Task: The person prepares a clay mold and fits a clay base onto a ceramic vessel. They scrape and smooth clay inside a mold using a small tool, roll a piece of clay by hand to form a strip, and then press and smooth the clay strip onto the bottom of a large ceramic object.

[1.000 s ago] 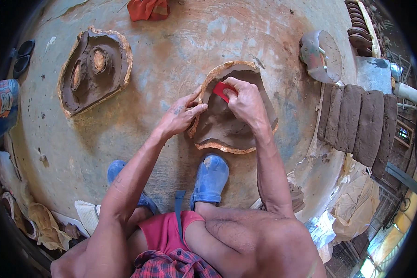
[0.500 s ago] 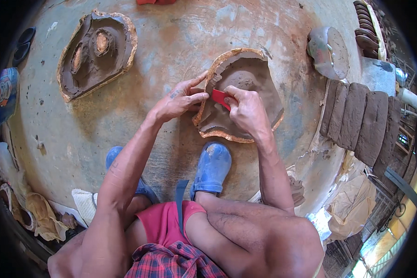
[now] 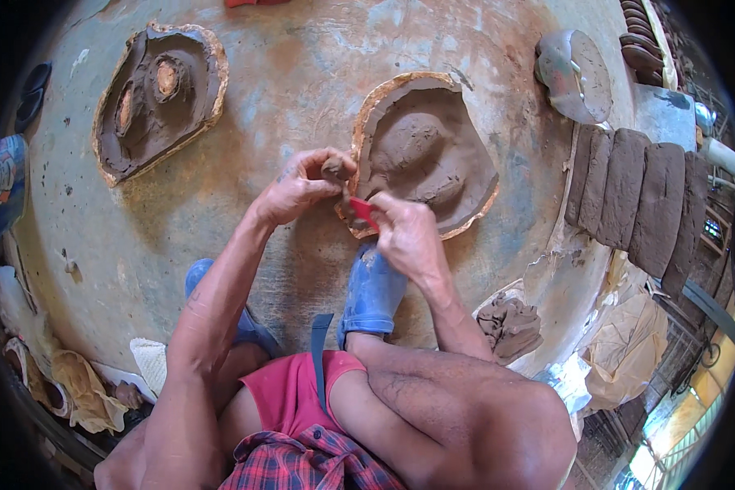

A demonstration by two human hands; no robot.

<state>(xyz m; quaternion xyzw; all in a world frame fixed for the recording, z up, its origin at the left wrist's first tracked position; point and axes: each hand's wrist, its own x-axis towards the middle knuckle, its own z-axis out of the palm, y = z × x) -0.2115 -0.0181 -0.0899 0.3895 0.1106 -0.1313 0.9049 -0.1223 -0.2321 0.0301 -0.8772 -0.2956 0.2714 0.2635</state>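
A plaster mould (image 3: pixel 417 79) with an orange-brown rim lies on the floor in front of me, lined with grey-brown clay (image 3: pixel 412 139) that rises in two mounds. At its near left edge my right hand (image 3: pixel 410 238) grips a small red scraper (image 3: pixel 362 212), its blade close to the rim. My left hand (image 3: pixel 298 189) pinches a small lump of clay (image 3: pixel 333 168) just left of the mould. Farther left is a second clay-lined mould (image 3: pixel 219 77), with two pale orange-brown patches showing in its clay; neither hand touches it.
Thick clay slabs (image 3: pixel 621 188) lie side by side at the right, near a round metal container (image 3: pixel 557 77). A heap of clay scraps (image 3: pixel 508 328) sits beside my right knee. Crumpled brown paper (image 3: pixel 629 351) is at the lower right. Dark sandals (image 3: pixel 33 94) rest at the far left.
My right hand has drawn the red scraper from inside the mould toward me, to its near left edge. My left hand has shifted slightly left, and a clay lump now shows in it.
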